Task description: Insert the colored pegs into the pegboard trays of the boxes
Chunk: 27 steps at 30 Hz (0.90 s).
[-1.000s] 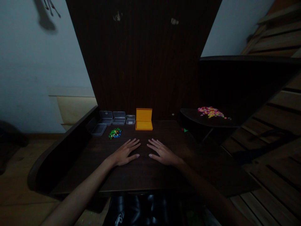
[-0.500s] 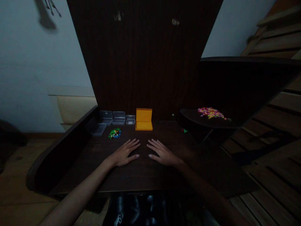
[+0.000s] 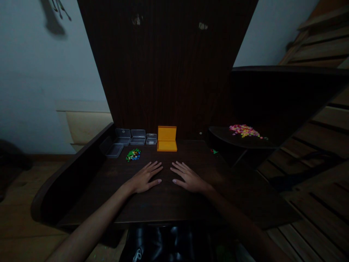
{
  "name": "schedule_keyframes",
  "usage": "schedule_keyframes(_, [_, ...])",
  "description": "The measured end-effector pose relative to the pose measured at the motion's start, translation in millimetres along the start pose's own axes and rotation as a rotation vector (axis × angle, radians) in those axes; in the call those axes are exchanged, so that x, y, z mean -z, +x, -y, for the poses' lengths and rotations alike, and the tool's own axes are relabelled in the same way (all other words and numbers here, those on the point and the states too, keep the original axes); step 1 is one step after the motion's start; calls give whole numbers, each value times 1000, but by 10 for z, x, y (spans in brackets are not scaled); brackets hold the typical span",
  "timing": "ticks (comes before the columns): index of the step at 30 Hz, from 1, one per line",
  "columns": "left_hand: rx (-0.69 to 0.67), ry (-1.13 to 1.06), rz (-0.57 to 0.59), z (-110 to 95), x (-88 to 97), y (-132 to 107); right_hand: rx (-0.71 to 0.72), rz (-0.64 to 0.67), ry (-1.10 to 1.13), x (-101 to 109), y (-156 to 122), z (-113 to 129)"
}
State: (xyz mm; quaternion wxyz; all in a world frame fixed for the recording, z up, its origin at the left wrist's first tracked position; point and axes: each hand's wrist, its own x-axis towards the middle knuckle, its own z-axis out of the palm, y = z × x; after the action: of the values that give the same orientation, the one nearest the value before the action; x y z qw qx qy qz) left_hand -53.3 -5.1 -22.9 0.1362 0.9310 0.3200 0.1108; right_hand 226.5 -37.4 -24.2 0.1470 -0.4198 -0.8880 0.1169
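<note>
My left hand point(image 3: 145, 177) lies flat on the dark wooden desk point(image 3: 163, 207), palm down, fingers spread and holding nothing. Opposite it, my right hand point(image 3: 188, 177) rests the same way, with a small gap between the two thumbs. Beyond the fingertips a yellow box point(image 3: 167, 145) stands with its lid raised; neither hand touches it. A pile of small green, yellow and blue pieces point(image 3: 133, 155) sits on the desk ahead of my left hand. Behind that pile are several clear plastic boxes point(image 3: 138, 140) with their lids up.
On a raised corner shelf point(image 3: 218, 134) at the right lies a heap of pink, yellow and purple pieces point(image 3: 245, 131). A few red and green bits point(image 3: 214, 151) are near the shelf's foot. A curved side panel point(image 3: 73, 174) borders the desk's left; a tall dark panel point(image 3: 169, 72) rises behind.
</note>
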Motion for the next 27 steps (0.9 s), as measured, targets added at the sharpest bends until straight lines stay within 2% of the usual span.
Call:
schedule_keyframes(10, [34,5,34,-28,21,14,-6,10,-10,5,4,9])
schedule_keyframes(16, [12,-1,2,-30,18,4,6,-9,-8,-10,1,-2])
schedule_keyframes(27, [22,15,17,-55,34,9,0,5,2,-7,0,-10])
